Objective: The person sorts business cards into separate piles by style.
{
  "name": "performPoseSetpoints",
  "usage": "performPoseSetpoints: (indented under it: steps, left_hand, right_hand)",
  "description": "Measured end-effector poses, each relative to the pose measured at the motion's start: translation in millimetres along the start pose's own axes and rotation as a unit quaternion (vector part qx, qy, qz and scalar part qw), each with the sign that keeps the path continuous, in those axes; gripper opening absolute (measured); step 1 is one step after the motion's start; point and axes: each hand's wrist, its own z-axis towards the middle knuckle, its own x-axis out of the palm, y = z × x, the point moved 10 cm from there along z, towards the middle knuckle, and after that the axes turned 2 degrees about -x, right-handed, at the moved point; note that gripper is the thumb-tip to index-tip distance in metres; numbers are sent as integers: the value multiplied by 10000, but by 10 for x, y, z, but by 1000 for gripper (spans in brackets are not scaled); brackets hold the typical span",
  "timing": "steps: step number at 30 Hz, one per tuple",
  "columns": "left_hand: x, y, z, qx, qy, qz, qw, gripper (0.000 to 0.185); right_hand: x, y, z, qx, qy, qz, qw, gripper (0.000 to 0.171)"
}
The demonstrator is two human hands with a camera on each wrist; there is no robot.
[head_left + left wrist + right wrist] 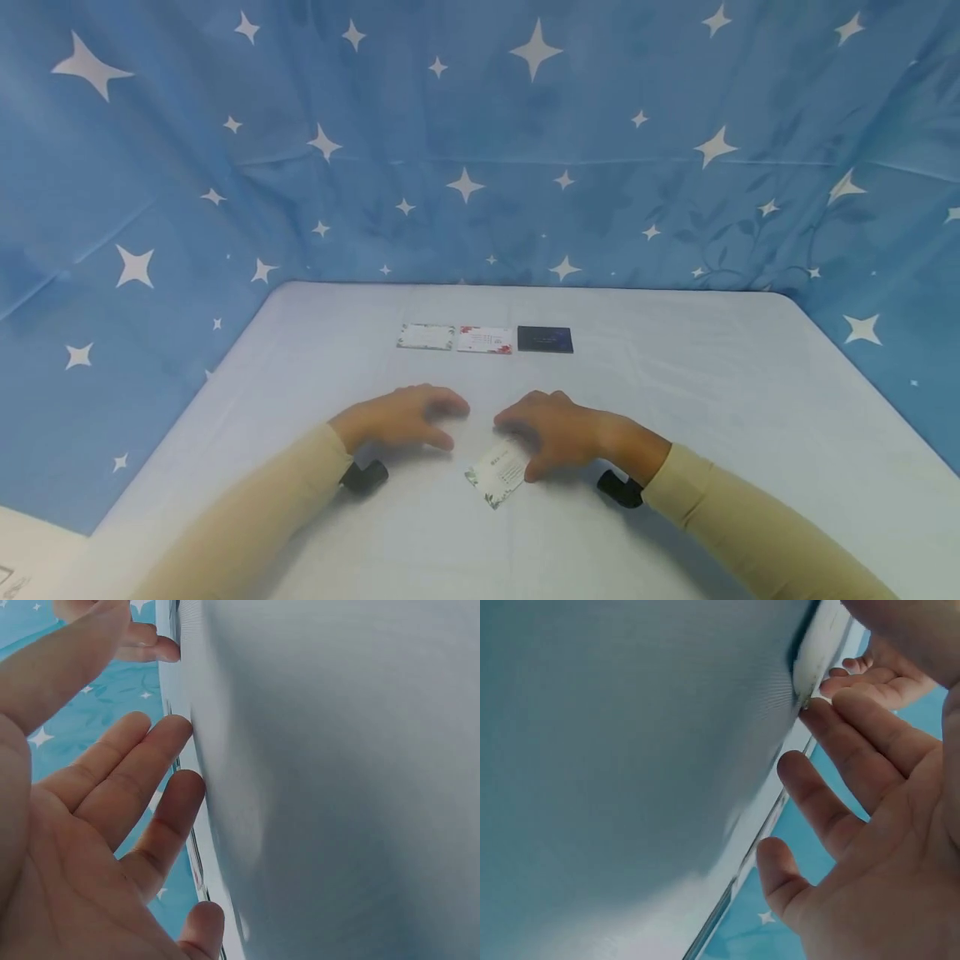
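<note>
A white card with green leaf corners [497, 477] lies askew on the white table, its far part hidden under my right hand [558, 429]. That hand arches over the card, thumb tip beside its right edge and the other fingers loosely bent. In the right wrist view, the fingers [847, 754] are spread and the card [814, 656] shows edge-on past the fingertips. My left hand [408, 417] hovers left of the card with thumb and fingers apart, holding nothing. The left wrist view shows its palm and relaxed fingers [124, 791].
Farther back, side by side, lie a white card with a green leafy border [426, 337], a white card with red corners [484, 340] and a dark card [545, 339]. A blue star-patterned curtain [465, 125] hangs behind the table [712, 375].
</note>
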Motion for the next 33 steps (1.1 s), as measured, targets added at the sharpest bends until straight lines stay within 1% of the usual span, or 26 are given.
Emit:
performPoseSetpoints:
  steps: [3, 8, 11, 14, 16, 18, 22, 25, 29, 33]
  left_hand:
    - [-2, -20, -7, 47, 15, 24, 10000, 52]
    - [3, -38, -10, 66, 24, 4, 10000, 51]
    - [2, -48, -15, 88, 17, -17, 10000, 50]
    - [5, -49, -17, 74, 25, 4, 10000, 50]
    - [4, -47, -20, 59, 19, 28, 10000, 50]
    - [8, -44, -21, 30, 25, 36, 10000, 51]
    - [6, -44, -24, -12, 27, 36, 10000, 51]
    - [8, -46, -27, -37, 33, 67, 10000, 51]
    - [13, -38, -27, -65, 29, 130, 9999, 51]
    - [17, -25, -18, -88, -8, 129, 9999, 53]
  right_hand:
    - [-13, 14, -4, -126, -112, -91, 9998, 64]
    - [-36, 32, -14, -209, -251, -310, 9990, 54]
    - [-46, 56, -12, -251, -324, -555, 9976, 51]
    - [-66, 108, -5, -406, -484, -896, 9940, 47]
    - [-75, 127, -5, -453, -565, -1019, 9922, 46]
    - [-70, 113, -8, -420, -564, -938, 9931, 48]
    - [-29, 16, -18, -203, -318, -437, 9983, 57]
    - [-21, -18, -26, -204, -241, -285, 9991, 58]
    - [-45, -3, -34, -351, -344, -351, 9982, 51]
    - [-97, 3, -32, -348, -649, -321, 9968, 49]
